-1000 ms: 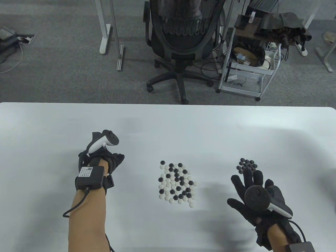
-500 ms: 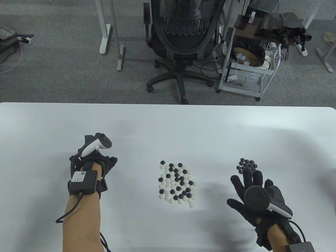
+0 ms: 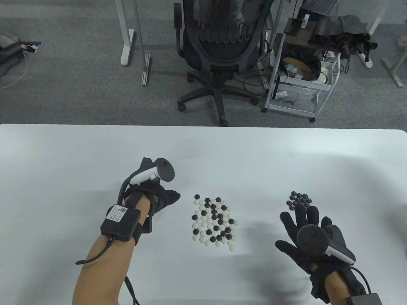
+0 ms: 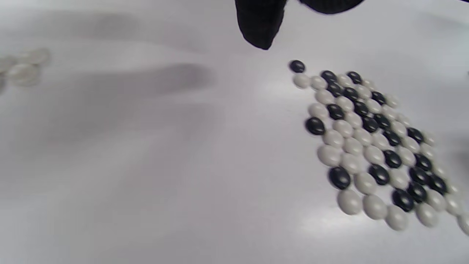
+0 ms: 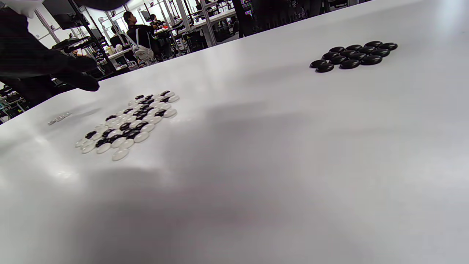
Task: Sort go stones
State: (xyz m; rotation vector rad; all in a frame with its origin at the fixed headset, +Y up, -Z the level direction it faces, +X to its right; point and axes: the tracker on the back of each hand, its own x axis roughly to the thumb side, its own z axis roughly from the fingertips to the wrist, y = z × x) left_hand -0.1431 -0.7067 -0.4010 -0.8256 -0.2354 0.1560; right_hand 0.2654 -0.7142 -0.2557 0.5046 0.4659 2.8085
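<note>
Table view: left hand curled, empty, beside stones; right hand spread, empty. Probably hard, slick, light; pinch edges.

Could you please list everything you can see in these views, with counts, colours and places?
mixed stones: many, black and white, table centre
sorted black stones: about a dozen, black, table right
sorted white stones: a few, blurred, table left
table: one, white
office chair: one, black, beyond the table
cart: one, white, beside the chair
left hand: black glove, beside the mixed stones
right hand: black glove, fingers spread below the black pile
</note>
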